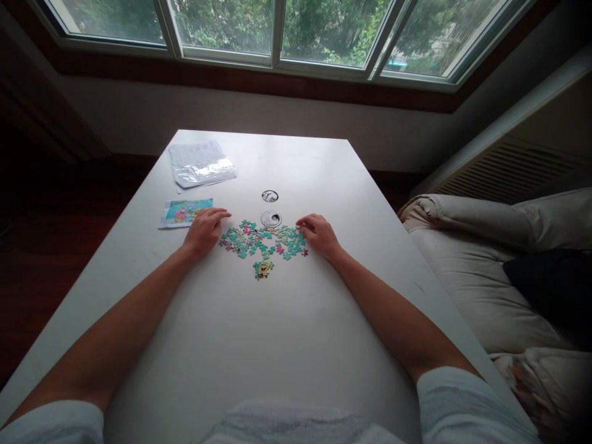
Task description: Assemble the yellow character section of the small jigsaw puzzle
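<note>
A heap of small teal and pink jigsaw pieces (pixel 261 239) lies spread in the middle of the white table (pixel 259 333). A small joined yellow cluster (pixel 263 269) sits just in front of the heap. My left hand (pixel 205 228) rests flat at the heap's left edge, fingers stretched toward the pieces, holding nothing. My right hand (pixel 318 233) rests at the heap's right edge with fingers curved, their tips touching the outer pieces. A colourful picture card (pixel 185 212) lies just left of my left hand.
A clear plastic bag on paper sheets (pixel 200 164) lies at the far left of the table. A round cable hole (pixel 269 196) and its loose cap (pixel 271 218) sit behind the heap. A pale sofa with a dark cushion (pixel 509 271) stands to the right. Windows run along the far wall.
</note>
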Motion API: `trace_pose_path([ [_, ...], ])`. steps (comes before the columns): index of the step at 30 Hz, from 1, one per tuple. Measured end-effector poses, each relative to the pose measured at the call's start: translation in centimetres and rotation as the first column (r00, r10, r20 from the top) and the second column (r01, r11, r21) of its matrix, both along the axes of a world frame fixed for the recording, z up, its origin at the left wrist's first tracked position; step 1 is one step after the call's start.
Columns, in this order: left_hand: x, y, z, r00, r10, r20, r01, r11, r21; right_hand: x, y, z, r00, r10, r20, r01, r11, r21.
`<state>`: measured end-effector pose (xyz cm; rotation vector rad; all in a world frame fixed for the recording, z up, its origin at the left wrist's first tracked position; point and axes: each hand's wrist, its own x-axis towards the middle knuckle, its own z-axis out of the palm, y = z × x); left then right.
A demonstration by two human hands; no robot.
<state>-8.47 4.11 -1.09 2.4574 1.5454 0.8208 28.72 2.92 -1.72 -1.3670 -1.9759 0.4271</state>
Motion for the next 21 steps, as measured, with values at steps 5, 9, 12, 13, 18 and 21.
trace_pose_path([
  [5, 0.1, -0.2, 0.3, 0.999, -0.047, -0.015, 0.046, 0.999, -0.021, 0.1, 0.1, 0.0, 1.000, 0.022, 0.014, -0.022, 1.000, 0.006],
  [9, 0.6, -0.5, 0.6, 0.999, -0.045, -0.011, 0.044, 0.999, -0.027, 0.1, 0.2, -0.3, 1.000, 0.013, 0.017, -0.013, 0.999, 0.036],
  [12, 0.6, -0.5, 0.7, 0.999, -0.051, 0.001, 0.051, 0.998, -0.029, 0.0, 0.1, -0.4, 0.999, 0.018, 0.027, -0.019, 0.999, 0.044],
  [13, 0.6, -0.5, 0.7, 0.998, -0.058, 0.006, 0.058, 0.998, -0.031, -0.1, 0.1, -0.4, 0.999, 0.019, 0.030, -0.020, 0.999, 0.045],
  [18, 0.7, -0.7, 1.1, 0.997, -0.075, 0.022, 0.076, 0.996, -0.039, -0.3, -0.2, -0.2, 0.999, 0.015, 0.040, -0.017, 0.999, 0.042],
  [21, 0.9, -0.9, 1.3, 0.997, -0.080, 0.022, 0.080, 0.996, -0.033, -0.2, -0.2, -0.2, 0.999, 0.013, 0.046, -0.015, 0.999, 0.042],
])
